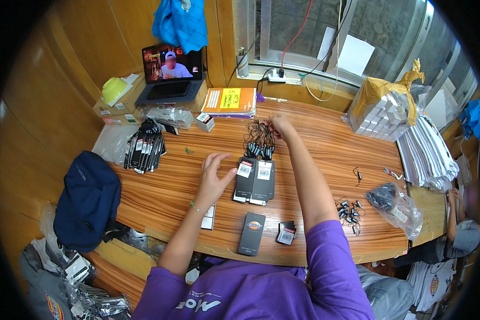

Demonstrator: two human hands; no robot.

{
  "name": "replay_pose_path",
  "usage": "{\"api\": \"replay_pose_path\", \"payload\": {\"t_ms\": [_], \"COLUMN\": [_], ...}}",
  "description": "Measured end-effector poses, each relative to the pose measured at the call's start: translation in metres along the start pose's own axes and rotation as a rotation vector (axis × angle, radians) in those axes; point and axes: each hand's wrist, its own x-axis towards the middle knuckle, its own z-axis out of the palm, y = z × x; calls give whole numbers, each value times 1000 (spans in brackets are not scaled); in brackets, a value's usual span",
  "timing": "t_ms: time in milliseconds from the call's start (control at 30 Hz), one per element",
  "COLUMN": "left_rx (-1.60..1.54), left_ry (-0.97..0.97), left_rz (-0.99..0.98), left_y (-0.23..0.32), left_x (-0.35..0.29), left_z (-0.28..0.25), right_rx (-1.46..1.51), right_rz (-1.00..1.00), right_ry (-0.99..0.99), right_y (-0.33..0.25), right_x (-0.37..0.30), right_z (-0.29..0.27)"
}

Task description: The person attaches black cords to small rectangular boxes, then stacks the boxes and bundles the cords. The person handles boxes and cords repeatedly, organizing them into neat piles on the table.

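Observation:
Two side-by-side stacks of dark grey hang tags lie in front of me, a left stack [244, 184] and a right stack [263, 184], both with white barcode stickers. Their black hang-tag strings [258, 133] fan out away from me in a tangle. At the far right edge of that tangle, my right hand [279, 128] has its fingers closed on the strings; the fingertips are partly hidden. My left hand [217, 173] hovers just left of the tags, fingers apart and holding nothing. Closer to me are another grey tag stack [251, 234] and some small black labels [286, 233].
Loose black strings [349, 213] and a plastic bag [394, 208] lie to the right. A bundle of tags [144, 148] and a navy bag [88, 200] are at left. Behind stand a tablet [173, 64], orange notebooks [226, 101] and wrapped white boxes [378, 117]. Someone sits far right.

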Motion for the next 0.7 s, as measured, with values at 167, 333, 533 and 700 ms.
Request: {"api": "replay_pose_path", "payload": {"t_ms": [167,333,533,700], "left_rx": [-60,-114,-55,-37], "left_ry": [-67,-161,-620,-658], "left_rz": [-170,-234,13,-93], "left_y": [8,22,42,37], "left_x": [-24,-34,-50,-60], "left_z": [-15,-20,-12,1], "right_rx": [-7,62,-180,-672], "right_rz": [46,-230,-502,-431], "right_ry": [17,94,-91,-177], "right_y": [11,21,21,78], "right_x": [0,-5,-156,-272], "right_z": [5,-24,-36,-26]}}
